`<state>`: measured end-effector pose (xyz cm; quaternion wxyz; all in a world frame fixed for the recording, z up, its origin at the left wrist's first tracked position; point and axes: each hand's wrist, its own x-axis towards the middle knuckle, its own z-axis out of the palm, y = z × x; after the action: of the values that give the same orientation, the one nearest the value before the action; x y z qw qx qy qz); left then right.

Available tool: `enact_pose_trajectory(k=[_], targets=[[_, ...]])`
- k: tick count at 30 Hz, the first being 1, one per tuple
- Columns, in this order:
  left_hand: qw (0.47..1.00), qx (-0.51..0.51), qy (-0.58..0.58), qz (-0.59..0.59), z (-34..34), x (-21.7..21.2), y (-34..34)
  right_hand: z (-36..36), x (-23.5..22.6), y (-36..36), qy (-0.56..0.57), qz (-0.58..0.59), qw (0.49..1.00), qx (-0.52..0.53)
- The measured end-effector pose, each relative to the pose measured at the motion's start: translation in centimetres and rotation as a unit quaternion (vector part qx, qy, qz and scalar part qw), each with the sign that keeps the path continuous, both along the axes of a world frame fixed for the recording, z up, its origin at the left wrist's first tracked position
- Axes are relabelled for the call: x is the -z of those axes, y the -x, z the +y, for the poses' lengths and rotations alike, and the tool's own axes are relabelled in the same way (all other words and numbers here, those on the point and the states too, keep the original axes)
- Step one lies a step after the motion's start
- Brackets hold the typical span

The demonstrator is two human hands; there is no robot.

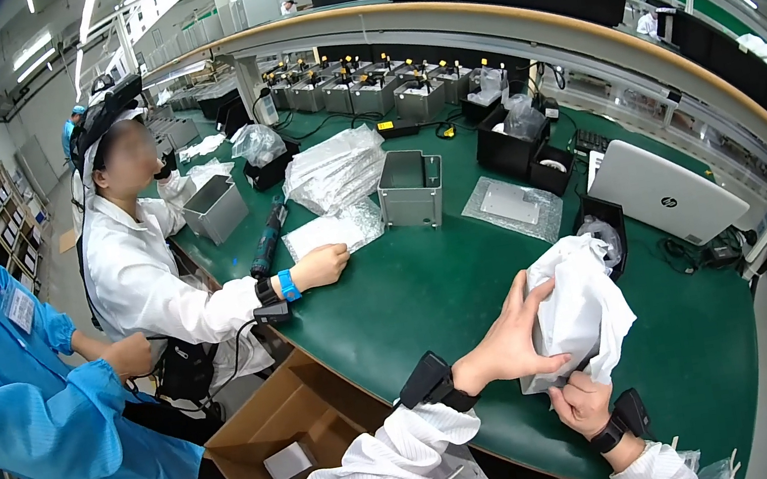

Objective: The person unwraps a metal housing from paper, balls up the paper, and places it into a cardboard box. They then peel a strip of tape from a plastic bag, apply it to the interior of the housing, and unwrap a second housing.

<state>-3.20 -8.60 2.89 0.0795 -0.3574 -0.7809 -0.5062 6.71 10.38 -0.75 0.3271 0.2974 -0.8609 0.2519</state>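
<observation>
The bag (581,293), a white wrap with a bulky thing inside, is over the table (704,329), on the near side of the laptop (672,191) and to its left. The left hand (508,340) is spread wide round the bag's left side, thumb on the near face and fingers higher up, holding it. The right hand (584,404) is narrow, its fingers curled on the bag's lower near edge.

The wrap looks thin, soft and crinkly, so it would likely slide over whatever it covers; the fairly straight lower edge suggests something stiff and boxy within. Its weight I cannot tell, nor whether the table bears it. The loose folds at the top look a poor place to grip, as they could slip or tear. Better to take hold low, palms flat on opposite sides, pressing through to the firm part.

A black bin (612,215) stands just left of the laptop; a grey box (411,197) stands well left of it, open at the top
</observation>
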Motion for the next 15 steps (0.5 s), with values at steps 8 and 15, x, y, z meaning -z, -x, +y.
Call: enact_pose_trajectory(k=[8, 15], targets=[[1.000, 0.002, -0.011, -0.027, 0.0, 0.4, 1.1, 1.0, -2.3, 0.8, 0.000, -0.019, 0.999, -0.040], [0.999, 0.006, -0.006, -0.051, -0.1, 0.5, 2.3, 2.6, -3.8, 0.9, -0.045, 0.004, 0.999, 0.000]])
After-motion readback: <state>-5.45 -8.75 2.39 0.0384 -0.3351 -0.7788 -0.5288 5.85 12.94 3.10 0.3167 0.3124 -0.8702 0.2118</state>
